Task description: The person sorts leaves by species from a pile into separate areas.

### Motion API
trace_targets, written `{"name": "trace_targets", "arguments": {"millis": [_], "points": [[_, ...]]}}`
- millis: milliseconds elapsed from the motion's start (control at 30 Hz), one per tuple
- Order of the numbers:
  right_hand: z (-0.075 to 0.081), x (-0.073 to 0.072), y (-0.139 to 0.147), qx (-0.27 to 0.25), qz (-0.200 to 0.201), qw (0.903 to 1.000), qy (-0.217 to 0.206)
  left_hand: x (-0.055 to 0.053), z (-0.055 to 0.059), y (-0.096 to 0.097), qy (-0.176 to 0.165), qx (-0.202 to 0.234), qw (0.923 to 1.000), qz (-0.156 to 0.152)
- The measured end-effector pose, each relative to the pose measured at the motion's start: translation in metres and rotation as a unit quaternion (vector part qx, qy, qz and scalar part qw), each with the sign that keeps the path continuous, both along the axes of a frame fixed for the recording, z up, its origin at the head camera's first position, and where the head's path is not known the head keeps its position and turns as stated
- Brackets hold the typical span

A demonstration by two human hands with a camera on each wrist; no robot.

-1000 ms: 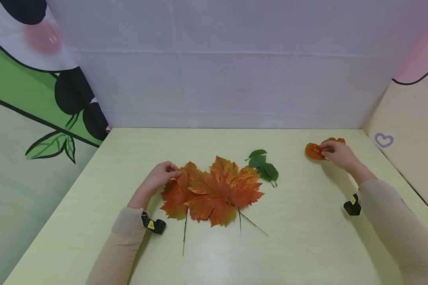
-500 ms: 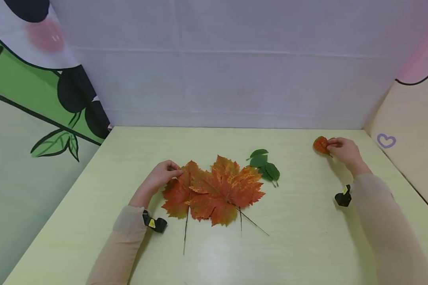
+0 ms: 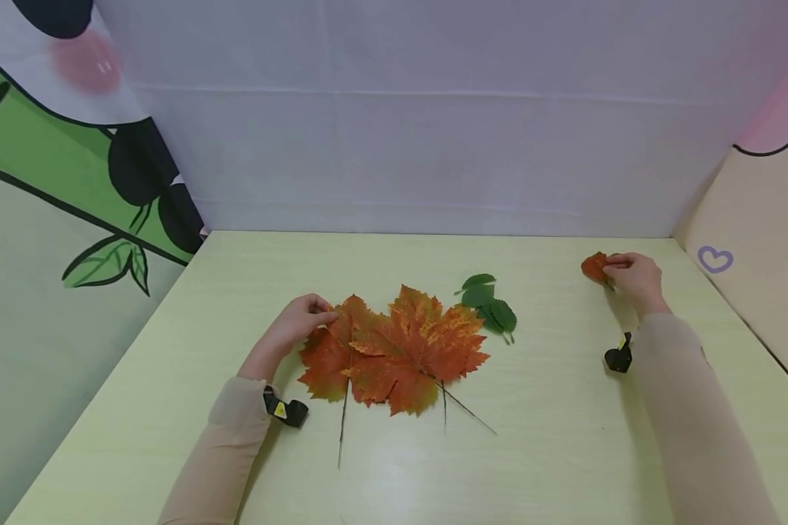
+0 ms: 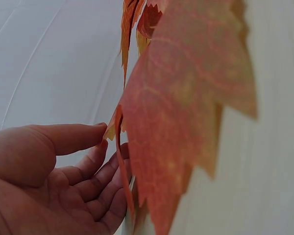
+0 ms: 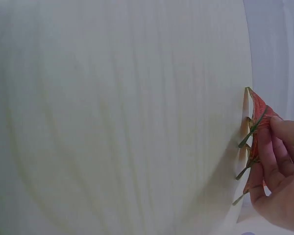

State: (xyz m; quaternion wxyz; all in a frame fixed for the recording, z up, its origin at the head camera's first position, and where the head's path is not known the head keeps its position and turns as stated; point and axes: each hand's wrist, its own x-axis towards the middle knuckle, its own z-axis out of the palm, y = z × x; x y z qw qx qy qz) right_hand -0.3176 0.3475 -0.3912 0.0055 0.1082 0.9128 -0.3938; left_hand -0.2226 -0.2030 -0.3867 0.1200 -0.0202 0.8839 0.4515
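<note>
In the head view my left hand (image 3: 295,321) is at the upper left edge of the large orange-red artificial maple leaves (image 3: 407,357), which overlap on the table, thin dark stems toward me. The left wrist view shows thumb and forefinger pinching a yellowish leaf tip (image 4: 109,131), the other fingers curled behind. At the far right, my right hand (image 3: 636,281) pinches a small orange-red leaf (image 3: 593,267). In the right wrist view, several green stems (image 5: 242,172) stick out of the small leaves beside the fingers; part of these leaves is hidden behind the hand.
A cluster of small green leaves (image 3: 492,306) lies just right of the maple leaves. The pale wooden table (image 3: 538,437) ends at a grey-white cloth backdrop (image 3: 433,160). A beige panel with a drawn heart (image 3: 715,259) stands along the right edge.
My right hand has shifted slightly right with the small orange-red leaf, and its forearm has swung left. The other small leaves seen beyond it earlier are now hidden. The left hand stays put.
</note>
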Motion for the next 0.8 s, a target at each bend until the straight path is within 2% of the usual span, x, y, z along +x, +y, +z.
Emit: {"name": "trace_targets", "arguments": {"millis": [133, 300, 433, 600, 800], "points": [[0.002, 0.000, 0.000, -0.007, -0.029, 0.9995, -0.002, -0.001, -0.001, 0.000, -0.001, 0.003, 1.0000, -0.003], [0.004, 0.001, -0.001, 0.035, -0.022, 0.9986, 0.034, -0.003, -0.004, -0.001, 0.003, 0.001, 1.0000, -0.004], [0.009, 0.004, -0.002, 0.070, 0.014, 0.9954, 0.063, -0.005, -0.004, -0.001, 0.006, -0.002, 1.0000, -0.005], [0.014, 0.012, -0.011, 0.079, 0.067, 0.9928, 0.060, -0.007, -0.005, -0.002, 0.011, 0.001, 0.9999, -0.008], [0.018, 0.025, -0.029, 0.097, 0.124, 0.9849, 0.072, -0.007, -0.010, -0.002, 0.008, 0.002, 0.9999, -0.009]]}}
